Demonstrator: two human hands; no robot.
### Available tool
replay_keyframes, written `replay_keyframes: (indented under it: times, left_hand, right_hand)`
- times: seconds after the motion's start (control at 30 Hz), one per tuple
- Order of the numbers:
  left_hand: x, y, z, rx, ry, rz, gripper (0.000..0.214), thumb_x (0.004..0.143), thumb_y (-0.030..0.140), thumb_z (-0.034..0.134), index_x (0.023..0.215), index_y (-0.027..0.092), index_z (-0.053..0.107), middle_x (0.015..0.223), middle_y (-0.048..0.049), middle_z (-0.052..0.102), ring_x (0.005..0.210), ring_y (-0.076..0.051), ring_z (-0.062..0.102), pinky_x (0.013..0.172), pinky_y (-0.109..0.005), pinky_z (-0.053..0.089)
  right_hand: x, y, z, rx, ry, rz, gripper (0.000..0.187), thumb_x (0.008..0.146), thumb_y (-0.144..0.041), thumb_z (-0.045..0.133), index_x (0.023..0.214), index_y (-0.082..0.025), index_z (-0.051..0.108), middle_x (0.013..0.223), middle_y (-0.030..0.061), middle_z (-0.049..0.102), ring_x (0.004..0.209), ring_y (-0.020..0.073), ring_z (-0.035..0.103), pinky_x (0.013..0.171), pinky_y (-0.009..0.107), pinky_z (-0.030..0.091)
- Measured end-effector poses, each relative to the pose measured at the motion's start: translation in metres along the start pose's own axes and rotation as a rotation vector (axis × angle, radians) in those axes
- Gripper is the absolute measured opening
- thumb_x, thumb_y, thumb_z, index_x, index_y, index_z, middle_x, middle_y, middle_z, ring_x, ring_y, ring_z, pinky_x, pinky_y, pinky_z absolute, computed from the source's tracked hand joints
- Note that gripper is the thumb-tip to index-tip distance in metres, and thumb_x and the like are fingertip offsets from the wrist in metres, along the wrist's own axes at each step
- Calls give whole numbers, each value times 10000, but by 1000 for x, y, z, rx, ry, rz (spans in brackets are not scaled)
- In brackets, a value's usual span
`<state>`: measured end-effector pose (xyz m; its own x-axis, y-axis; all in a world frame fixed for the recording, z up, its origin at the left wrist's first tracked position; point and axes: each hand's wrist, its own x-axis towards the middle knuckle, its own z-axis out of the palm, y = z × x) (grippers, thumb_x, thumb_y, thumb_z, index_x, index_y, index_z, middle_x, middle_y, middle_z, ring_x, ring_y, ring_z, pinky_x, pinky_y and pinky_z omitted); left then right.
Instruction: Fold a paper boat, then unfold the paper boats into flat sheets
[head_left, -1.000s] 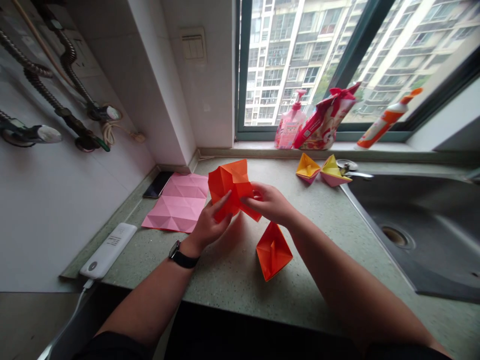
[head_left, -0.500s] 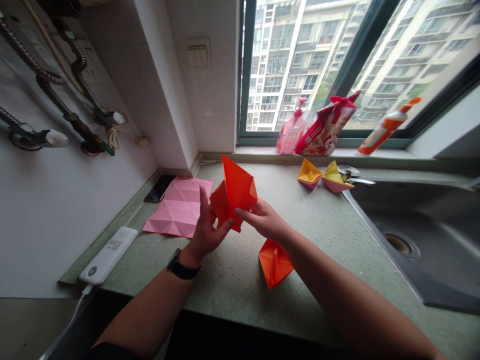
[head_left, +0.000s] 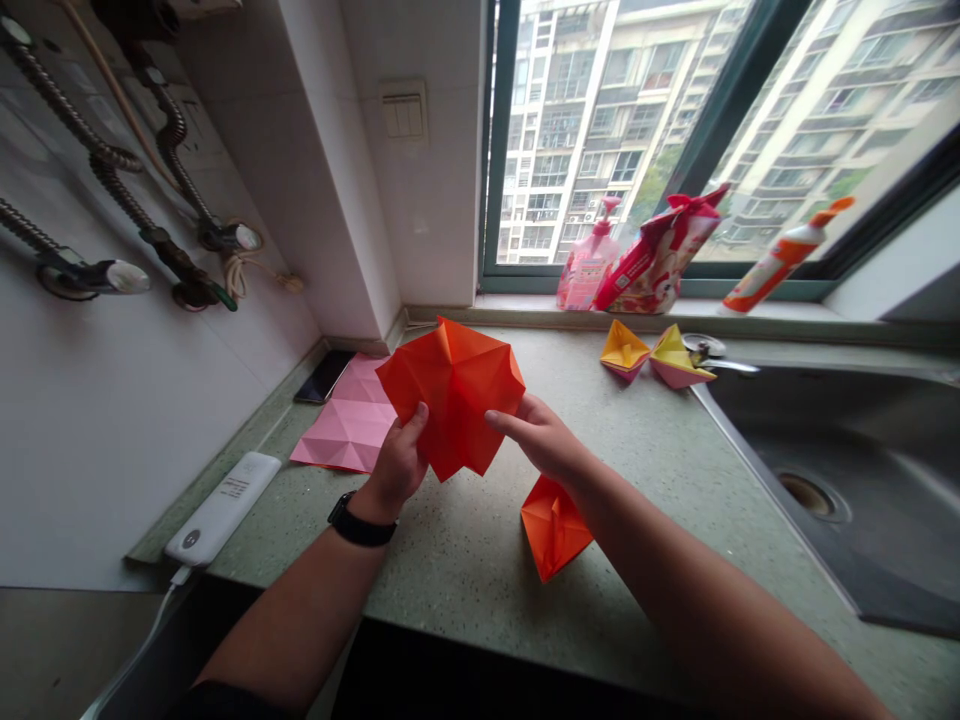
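Observation:
Between my hands, above the counter, I hold a creased orange sheet of origami paper [head_left: 456, 385], spread partly open with its folds standing up. My left hand [head_left: 401, 460] pinches its left side, thumb on the near face. On the right side my right hand [head_left: 544, 435] grips it the same way; the fingers behind the paper are hidden. Below my right wrist a folded orange paper piece [head_left: 553, 528] rests on the counter, partly covered by the forearm. A creased pink paper sheet [head_left: 341, 430] lies flat beyond my left hand.
A white power bank [head_left: 223, 508] with a cable lies at the left edge of the counter, and a dark phone [head_left: 324, 377] near the wall. Two yellow-and-pink folded papers [head_left: 624, 350] stand by the sink [head_left: 772, 560]. Bottles and a red bag [head_left: 660, 255] line the windowsill.
The orange paper has opened out wider, its left part spreading leftward over the pink sheet. My left hand, with fingers raised before, now pinches the paper.

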<state>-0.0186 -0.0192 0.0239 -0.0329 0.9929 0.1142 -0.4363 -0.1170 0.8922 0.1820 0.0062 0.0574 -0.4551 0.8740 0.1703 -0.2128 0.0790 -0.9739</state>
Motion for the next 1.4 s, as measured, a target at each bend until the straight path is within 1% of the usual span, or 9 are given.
replay_keyframes:
  times: [0.2,0.47,0.67,0.83,1.0,1.07,1.17,1.27,1.4]
  left_hand:
    - [0,1,-3,-77,-39,-50,628,926,592,758,1399,195,648,1361,-128,752,1299,-333,711,1118,-500,586]
    - [1,5,-6,-135,-10,-51,603,912,548,802,1376,183,678,1448,-129,711,1385,-349,654,1183,-505,546]
    - [3,11,-2,-222,-15,-27,524,953,455,786,1395,190,685,1479,-107,697,1513,-320,536,1313,-481,391]
    - [6,10,-6,-223,11,-49,499,965,450,773,1383,189,693,1442,-105,722,1518,-312,533,1320,-476,381]
    - [12,9,-7,-167,51,-71,497,944,437,794,1348,161,703,1384,-124,752,1490,-323,563,1296,-495,410]
    - [15,8,-7,-124,80,-65,491,943,433,796,1344,166,700,1359,-124,763,1474,-322,579,1275,-505,436]
    - [19,4,-10,-50,122,-77,443,951,439,786,1309,189,711,1325,-111,776,1421,-314,627,1226,-503,493]
    - [23,-1,-15,21,132,-99,403,968,462,758,1267,194,721,1258,-110,795,1332,-303,688,1150,-489,556]
    - [28,-9,-23,114,140,-113,414,959,532,743,1161,171,736,1039,-109,813,1134,-293,762,992,-453,631]
  right_hand:
    - [2,-4,-12,94,72,64,444,773,-506,871,1112,-236,778,1216,99,818,1156,323,764,1035,499,605]
    - [3,-20,-23,149,193,106,365,740,-412,849,1049,-228,784,1124,94,838,1071,340,792,957,494,636]
    - [3,-47,-52,171,239,75,355,715,-359,901,1037,-241,808,1086,54,848,972,263,804,885,369,650]
    - [4,-55,-74,130,319,19,361,710,-367,937,1021,-257,791,1001,30,836,867,220,790,800,316,649]
    - [9,-48,-90,-23,413,-69,364,723,-466,952,909,-251,725,875,-5,777,747,162,715,652,239,597]
    - [11,-42,-97,-113,457,-120,381,739,-506,936,867,-247,687,838,-5,753,716,160,684,609,236,573]
    - [16,-31,-106,-229,497,-162,376,775,-524,897,863,-252,653,865,11,756,741,180,682,611,257,573]
    - [20,-19,-113,-312,497,-163,354,808,-527,851,880,-255,636,900,25,761,774,195,693,634,273,574]
    - [23,-3,-123,-371,504,-105,382,807,-565,823,884,-249,622,854,33,751,736,201,679,591,276,544]
